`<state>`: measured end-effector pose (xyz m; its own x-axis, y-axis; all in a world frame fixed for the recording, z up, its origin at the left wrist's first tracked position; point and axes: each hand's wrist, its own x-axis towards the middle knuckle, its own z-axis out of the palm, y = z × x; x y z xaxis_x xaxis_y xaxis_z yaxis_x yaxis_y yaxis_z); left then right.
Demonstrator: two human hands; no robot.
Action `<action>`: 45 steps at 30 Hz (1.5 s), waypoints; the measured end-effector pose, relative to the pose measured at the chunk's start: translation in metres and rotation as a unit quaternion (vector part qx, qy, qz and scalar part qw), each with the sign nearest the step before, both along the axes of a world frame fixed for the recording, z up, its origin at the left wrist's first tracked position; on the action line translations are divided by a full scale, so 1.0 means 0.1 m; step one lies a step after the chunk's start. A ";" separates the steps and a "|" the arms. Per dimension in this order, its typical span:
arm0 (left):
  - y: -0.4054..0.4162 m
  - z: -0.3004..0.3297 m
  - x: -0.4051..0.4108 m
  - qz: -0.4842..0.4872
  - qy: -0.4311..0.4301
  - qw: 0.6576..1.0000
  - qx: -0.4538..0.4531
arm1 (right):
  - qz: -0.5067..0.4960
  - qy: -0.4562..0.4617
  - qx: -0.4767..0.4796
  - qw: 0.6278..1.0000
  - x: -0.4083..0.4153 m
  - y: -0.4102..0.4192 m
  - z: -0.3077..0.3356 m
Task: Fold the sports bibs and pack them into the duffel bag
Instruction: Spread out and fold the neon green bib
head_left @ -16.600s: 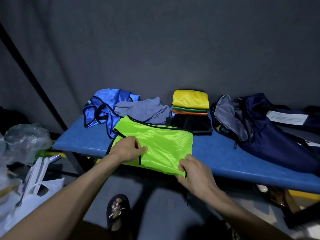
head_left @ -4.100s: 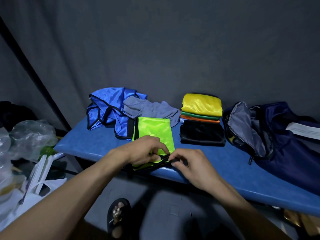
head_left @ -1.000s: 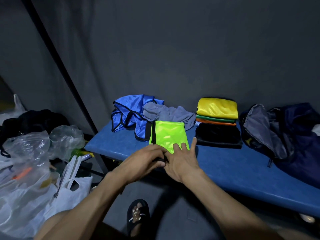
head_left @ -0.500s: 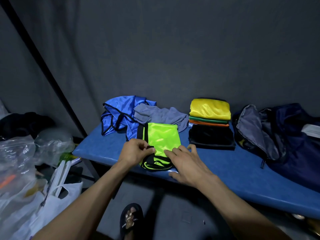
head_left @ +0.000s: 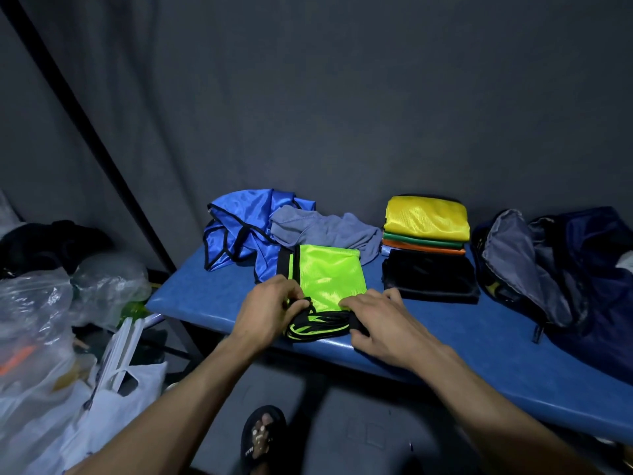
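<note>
Centre-low on bench (head_left: 445,341): left hand (head_left: 270,311) and right hand (head_left: 383,323) each pinch the green bib's (head_left: 325,279) near strap end. Bib's long axis runs away from fingers, up-frame; duffel (head_left: 565,269) far right, nearer right hand.

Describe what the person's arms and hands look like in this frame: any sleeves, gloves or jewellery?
Both forearms are bare right to the frame edge, with no sleeves showing. The left hand and right hand are ungloved; no rings, watch or wristband are visible. Lighting is dim, so finer marks cannot be told.
</note>
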<state>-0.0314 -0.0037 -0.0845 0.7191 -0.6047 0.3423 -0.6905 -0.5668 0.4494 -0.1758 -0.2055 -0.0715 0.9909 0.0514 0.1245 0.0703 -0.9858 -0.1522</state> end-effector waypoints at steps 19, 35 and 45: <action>0.33 0.00 -0.05 -0.162 0.001 0.982 0.098 | -0.049 -0.009 0.140 0.989 -0.15 0.05 0.03; -0.02 0.05 -0.21 -0.093 0.289 0.950 0.071 | -0.170 0.056 0.290 0.940 -0.22 -0.13 0.18; -0.30 0.26 -0.16 0.005 0.335 0.939 0.076 | -0.214 -0.009 0.097 0.972 0.05 -0.11 0.02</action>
<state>-0.0471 -0.0340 -0.0587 0.7486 -0.6014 -0.2792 -0.2750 -0.6648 0.6945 -0.1711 -0.2167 -0.0697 0.9139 -0.3915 0.1074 -0.3362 -0.8781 -0.3405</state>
